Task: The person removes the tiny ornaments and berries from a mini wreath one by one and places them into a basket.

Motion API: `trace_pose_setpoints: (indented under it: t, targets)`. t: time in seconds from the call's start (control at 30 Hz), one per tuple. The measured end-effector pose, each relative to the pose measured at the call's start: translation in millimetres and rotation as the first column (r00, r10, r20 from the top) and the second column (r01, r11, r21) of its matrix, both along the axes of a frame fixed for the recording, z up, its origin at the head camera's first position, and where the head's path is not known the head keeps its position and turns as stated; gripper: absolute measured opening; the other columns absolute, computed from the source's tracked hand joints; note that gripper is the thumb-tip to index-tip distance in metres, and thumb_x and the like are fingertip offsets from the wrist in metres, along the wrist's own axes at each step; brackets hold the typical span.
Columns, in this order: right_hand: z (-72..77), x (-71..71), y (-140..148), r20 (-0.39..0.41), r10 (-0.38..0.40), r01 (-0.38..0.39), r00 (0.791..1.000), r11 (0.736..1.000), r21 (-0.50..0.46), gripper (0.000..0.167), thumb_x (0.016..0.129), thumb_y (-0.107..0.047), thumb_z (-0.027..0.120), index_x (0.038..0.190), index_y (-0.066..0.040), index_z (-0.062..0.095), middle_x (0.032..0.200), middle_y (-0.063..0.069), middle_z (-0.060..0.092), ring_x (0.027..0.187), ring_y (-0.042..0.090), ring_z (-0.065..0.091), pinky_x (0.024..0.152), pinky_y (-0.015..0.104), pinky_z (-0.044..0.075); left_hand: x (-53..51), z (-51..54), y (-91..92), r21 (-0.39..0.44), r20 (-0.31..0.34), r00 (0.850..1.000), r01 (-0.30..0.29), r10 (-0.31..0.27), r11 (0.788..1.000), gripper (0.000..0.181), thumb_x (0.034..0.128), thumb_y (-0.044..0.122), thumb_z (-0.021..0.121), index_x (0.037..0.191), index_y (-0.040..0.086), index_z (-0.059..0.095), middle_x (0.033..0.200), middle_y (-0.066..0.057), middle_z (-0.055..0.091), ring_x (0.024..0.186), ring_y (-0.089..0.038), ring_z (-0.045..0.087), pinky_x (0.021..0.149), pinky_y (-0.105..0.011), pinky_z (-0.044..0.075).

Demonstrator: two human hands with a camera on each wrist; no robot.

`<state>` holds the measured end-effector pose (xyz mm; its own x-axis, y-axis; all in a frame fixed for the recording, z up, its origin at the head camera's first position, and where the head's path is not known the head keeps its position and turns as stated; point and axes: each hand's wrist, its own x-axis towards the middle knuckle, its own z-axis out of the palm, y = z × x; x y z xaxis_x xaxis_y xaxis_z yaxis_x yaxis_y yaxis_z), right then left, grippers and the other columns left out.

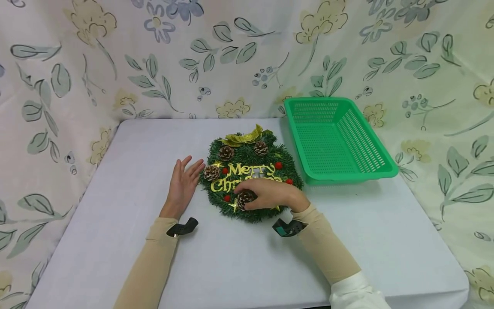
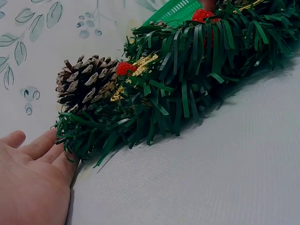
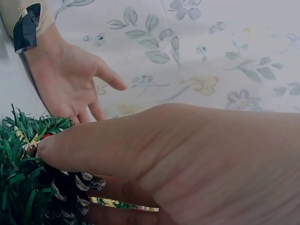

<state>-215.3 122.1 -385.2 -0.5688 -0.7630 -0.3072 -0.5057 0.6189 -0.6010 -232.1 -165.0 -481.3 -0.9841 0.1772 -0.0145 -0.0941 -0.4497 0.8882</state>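
Note:
A green tinsel Christmas wreath (image 1: 252,214) lies on the white table with gold "Merry Christmas" lettering (image 1: 237,170) across its middle. My right hand (image 1: 275,192) reaches over its front part and grips a pine cone (image 1: 245,199) between thumb and fingers. In the right wrist view this pine cone (image 3: 70,197) sits against the tinsel under the thumb. At the wreath's left edge my left hand (image 1: 184,182) has its palm up and fingers spread. Its fingertips touch the tinsel below another pine cone (image 2: 84,84) in the left wrist view.
A green plastic basket (image 1: 349,177) stands at the back right, close beside the wreath. More pine cones (image 1: 226,153), red berries (image 1: 278,165) and a gold bow (image 1: 245,138) sit on the wreath. Floral cloth (image 1: 162,64) hangs behind the white table (image 1: 127,171).

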Motion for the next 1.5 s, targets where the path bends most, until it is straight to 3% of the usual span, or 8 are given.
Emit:
trace_pose_setpoints:
  t: [0.33,0.83,1.13,1.5]
  targets:
    - [0.0,-1.4,-0.9,-0.010,-0.043,0.042,0.999,0.999,-0.026,0.045,0.098,-0.022,0.069,0.141,-0.013,0.059,0.143,0.002,0.060,0.133,0.020,0.056,0.109,0.039,0.048,0.1,0.9,0.3,-0.006,-0.008,1.000,0.002,-0.002,1.000,0.071,0.1092,0.054,0.018,0.164,0.014,-0.001,0.169,-0.022,0.015,0.158,-0.032,0.019,0.131,-0.044,0.001]
    - [2.2,-2.7,0.2,-0.054,-0.042,0.039,0.998,0.998,-0.052,0.041,0.099,-0.022,0.067,0.139,-0.014,0.061,0.140,0.001,0.063,0.127,0.019,0.059,0.104,0.040,0.050,-0.3,0.6,0.0,-0.016,-0.007,1.000,0.003,-0.003,1.000,0.069,0.1096,0.053,0.017,0.164,0.014,-0.001,0.169,-0.022,0.015,0.158,-0.031,0.018,0.131,-0.044,0.001]
    - [5.3,-2.9,4.5,-0.089,-0.028,0.021,0.996,0.996,-0.084,0.039,0.100,-0.024,0.066,0.138,-0.014,0.062,0.137,0.000,0.064,0.115,0.015,0.062,0.095,0.035,0.053,-0.1,1.0,0.6,-0.022,-0.002,1.000,0.002,-0.002,1.000,0.068,0.1102,0.052,0.015,0.164,0.014,0.000,0.169,-0.021,0.016,0.158,-0.031,0.019,0.131,-0.044,0.002]
    - [12.4,-3.6,12.6,-0.057,-0.060,0.050,0.997,0.986,-0.159,0.037,0.101,-0.023,0.064,0.136,-0.014,0.062,0.137,-0.001,0.062,0.089,0.012,0.062,0.083,0.028,0.054,0.4,-0.3,0.3,-0.006,-0.011,1.000,0.002,-0.002,1.000,0.073,0.1086,0.057,0.019,0.164,0.013,0.000,0.169,-0.021,0.017,0.157,-0.032,0.019,0.131,-0.044,0.002]
